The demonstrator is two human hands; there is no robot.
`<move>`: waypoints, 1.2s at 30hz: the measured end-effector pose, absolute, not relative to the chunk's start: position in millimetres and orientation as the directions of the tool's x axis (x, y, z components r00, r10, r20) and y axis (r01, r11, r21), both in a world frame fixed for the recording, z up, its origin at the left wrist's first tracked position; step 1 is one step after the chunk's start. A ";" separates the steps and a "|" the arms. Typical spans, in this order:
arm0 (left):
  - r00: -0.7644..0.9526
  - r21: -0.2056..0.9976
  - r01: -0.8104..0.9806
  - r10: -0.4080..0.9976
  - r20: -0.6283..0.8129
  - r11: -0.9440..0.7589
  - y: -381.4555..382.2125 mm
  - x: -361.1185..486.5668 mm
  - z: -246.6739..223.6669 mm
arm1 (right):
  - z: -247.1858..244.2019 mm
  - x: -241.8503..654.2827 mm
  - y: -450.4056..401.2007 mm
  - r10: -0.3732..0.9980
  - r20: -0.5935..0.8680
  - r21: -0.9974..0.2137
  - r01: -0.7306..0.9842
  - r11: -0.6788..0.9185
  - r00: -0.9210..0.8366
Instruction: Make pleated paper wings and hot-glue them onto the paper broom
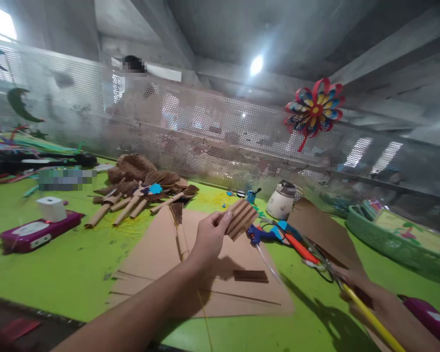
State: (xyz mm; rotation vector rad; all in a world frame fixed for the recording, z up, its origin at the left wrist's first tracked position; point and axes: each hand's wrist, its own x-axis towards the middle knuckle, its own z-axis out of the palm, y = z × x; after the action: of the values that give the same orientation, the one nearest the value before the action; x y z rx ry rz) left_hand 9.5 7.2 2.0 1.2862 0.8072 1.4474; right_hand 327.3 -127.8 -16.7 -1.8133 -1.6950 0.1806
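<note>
My left hand pinches a small square of brown striped corrugated cardboard above a large brown cardboard sheet. At the right, my right hand is closed around metal scissors, blades pointing up and left. A long yellow stick lies along this hand; whether it is gripped too I cannot tell. On the sheet are a dark strip bundle and a rolled paper tube with a fringed end. Beside the sheet lies a blue glue gun with a clear glue stick.
Several paper tubes with brown fans are piled at the back left. A purple power strip lies left. An orange-handled tool, a white pot and a green basket stand rightward. Behind the green table rises a perforated metal screen.
</note>
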 end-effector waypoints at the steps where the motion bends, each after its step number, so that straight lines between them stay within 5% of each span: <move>1: 0.054 0.924 -0.261 0.951 0.303 -0.280 6.3 9.2 4.2 | -14.5 314.5 -124.2 0.932 0.303 -0.692 0.718 0.072 0.198; 3: 0.037 0.898 -0.340 0.951 0.308 -0.278 4.8 8.3 9.5 | -12.0 281.2 -111.6 0.949 0.202 -0.889 0.452 0.074 0.243; 5: 0.028 0.855 -0.437 0.945 0.325 -0.281 4.7 6.5 14.8 | -11.2 243.3 -96.8 0.985 0.053 -0.958 0.288 0.004 0.162; 14: 0.008 0.800 -0.497 0.920 0.392 -0.336 -0.2 -6.4 32.4 | -5.8 142.4 -77.1 0.981 0.176 -0.949 0.277 0.149 0.077; 36: 0.070 0.848 -0.471 0.947 0.313 -0.245 -6.6 -2.8 31.5 | -19.2 132.2 -73.7 0.950 0.285 -0.930 0.276 0.242 0.130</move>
State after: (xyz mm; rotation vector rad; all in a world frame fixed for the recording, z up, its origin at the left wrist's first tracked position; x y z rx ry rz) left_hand -2.8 -6.6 31.5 1.1094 0.5969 1.4927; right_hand 132.2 -73.7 -19.2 -1.2605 -1.3802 0.7515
